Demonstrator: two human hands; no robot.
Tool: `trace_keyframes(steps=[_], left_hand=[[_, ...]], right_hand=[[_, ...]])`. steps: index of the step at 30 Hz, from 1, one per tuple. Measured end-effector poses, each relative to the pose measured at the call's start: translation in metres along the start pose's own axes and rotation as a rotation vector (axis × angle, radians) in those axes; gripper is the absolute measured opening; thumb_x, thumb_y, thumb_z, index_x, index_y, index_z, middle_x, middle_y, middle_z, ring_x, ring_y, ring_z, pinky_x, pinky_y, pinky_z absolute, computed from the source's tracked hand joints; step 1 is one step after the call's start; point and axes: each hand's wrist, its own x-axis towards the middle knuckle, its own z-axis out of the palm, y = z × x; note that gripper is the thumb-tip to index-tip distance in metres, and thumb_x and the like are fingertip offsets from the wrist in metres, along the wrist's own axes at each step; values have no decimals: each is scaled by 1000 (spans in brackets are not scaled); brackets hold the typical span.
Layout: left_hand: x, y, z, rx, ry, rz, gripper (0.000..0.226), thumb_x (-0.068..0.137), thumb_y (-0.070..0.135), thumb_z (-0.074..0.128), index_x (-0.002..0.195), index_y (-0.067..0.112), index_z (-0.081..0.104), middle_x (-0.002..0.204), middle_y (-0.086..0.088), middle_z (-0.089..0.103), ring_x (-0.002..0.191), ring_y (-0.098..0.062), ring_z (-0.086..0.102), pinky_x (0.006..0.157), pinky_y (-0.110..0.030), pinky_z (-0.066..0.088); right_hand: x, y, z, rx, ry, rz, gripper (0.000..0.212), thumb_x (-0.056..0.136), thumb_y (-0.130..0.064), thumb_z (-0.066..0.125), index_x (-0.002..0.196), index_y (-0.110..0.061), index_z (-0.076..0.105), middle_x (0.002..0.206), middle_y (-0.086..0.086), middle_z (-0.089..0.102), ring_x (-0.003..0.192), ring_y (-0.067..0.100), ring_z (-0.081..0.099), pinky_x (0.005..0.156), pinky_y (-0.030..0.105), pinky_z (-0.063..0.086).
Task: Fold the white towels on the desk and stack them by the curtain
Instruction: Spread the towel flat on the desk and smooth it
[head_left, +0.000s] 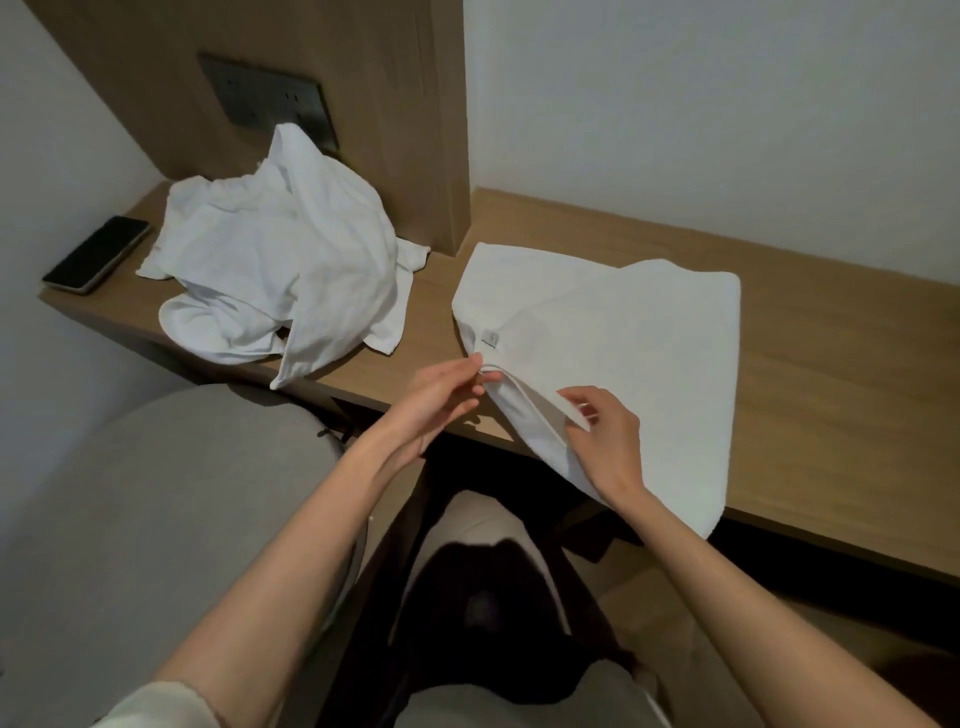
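White terry cloth throughout: soft, limp and light, with no stiffness of its own, so it keeps a shape only where it is laid flat or pinched. Far left on the bench (831, 364), a dark phone (96, 254) lies just beside a crumpled heap of towels (280, 280), not yet folded, leaning against the wood panel (415, 130) behind.

Judgement: take those by corners or hems, where the cloth is doubled. A grab mid-cloth would only bunch it.

Left hand (441, 400): forearm reaches in from lower left, fingers nearly straight, tips nipping the near hem of the towel (623, 353) just below its small sewn label (490, 336). That towel lies partly folded on the bench, right of the panel, its near side hanging over the front edge.

Right hand (605, 441): wrist bent, thumb and forefinger pinching a turned-over corner, other fingers loosely curled.

Both holds sit close together on the same edge. The cloth is not slippery, so a light pinch should hold. Curtain not in view.
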Motion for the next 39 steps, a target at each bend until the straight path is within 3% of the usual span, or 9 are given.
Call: trace_keyframes(steps=[7, 13, 17, 19, 21, 24, 27, 32, 39], left_hand=[[-1, 27, 14, -282, 23, 116, 22, 94, 20, 54, 88, 6, 70, 76, -2, 71, 71, -7, 64, 65, -17, 55], [-17, 48, 39, -435, 83, 200, 20, 98, 21, 48, 95, 8, 63, 76, 1, 73, 75, -6, 69, 65, -16, 55], [-47, 53, 66, -470, 119, 255, 20, 97, 19, 51, 91, 6, 65, 74, -2, 73, 73, -7, 69, 65, -14, 54], [-65, 52, 80, -503, 128, 293, 20, 98, 18, 51, 90, 4, 64, 72, -2, 73, 73, -8, 68, 64, -13, 54], [-86, 52, 91, -558, 163, 367, 20, 98, 16, 50, 89, 4, 62, 67, -2, 71, 71, -8, 67, 63, -13, 53], [-122, 56, 102, -597, 203, 493, 19, 98, 16, 51, 87, 6, 62, 62, 1, 70, 59, -4, 64, 61, -12, 52], [-155, 54, 110, -599, 225, 536, 18, 98, 18, 50, 90, 8, 61, 63, 3, 70, 58, -3, 65, 66, -12, 53], [-194, 27, 113, -656, 247, 508, 18, 98, 15, 50, 90, 3, 61, 65, -1, 71, 68, -8, 68, 83, -20, 53], [-197, -19, 101, -735, 256, 132, 16, 96, 9, 53, 89, -4, 59, 83, -6, 66, 75, -12, 65, 82, -22, 53]], right_hand=[[-9, 30, -75, -143, 234, 192, 42, 78, 10, 50, 106, -16, 67, 104, -1, 67, 90, 13, 57, 76, 20, 40], [-31, 40, -138, -45, 370, 535, 26, 87, -14, 55, 111, -20, 58, 111, 5, 64, 99, 29, 60, 80, 34, 48], [-50, 16, -179, 750, 188, 867, 21, 98, -25, 40, 100, -11, 55, 78, 7, 67, 63, 22, 62, 55, 29, 53], [-59, -5, -200, 1126, 213, 818, 27, 100, -18, 34, 83, -12, 54, 59, 4, 64, 59, 14, 60, 45, 20, 52], [-68, -29, -222, 1306, 316, 613, 26, 99, -5, 29, 87, -9, 52, 71, 10, 61, 62, 15, 58, 47, 20, 52], [-86, -59, -254, 1374, 425, 277, 30, 94, 7, 29, 114, -9, 44, 93, 13, 56, 75, 20, 58, 60, 29, 54], [-110, -83, -275, 1231, 450, 127, 31, 93, 8, 34, 112, -16, 41, 95, 9, 56, 71, 17, 62, 60, 27, 55], [-153, -85, -277, 972, 563, 204, 25, 89, 2, 46, 109, -14, 43, 72, 5, 57, 35, 7, 52, 40, 18, 45], [-190, -47, -254, 1193, 533, 749, 21, 94, 2, 37, 78, -3, 49, 40, 6, 56, 33, 10, 55, 36, 16, 46]])
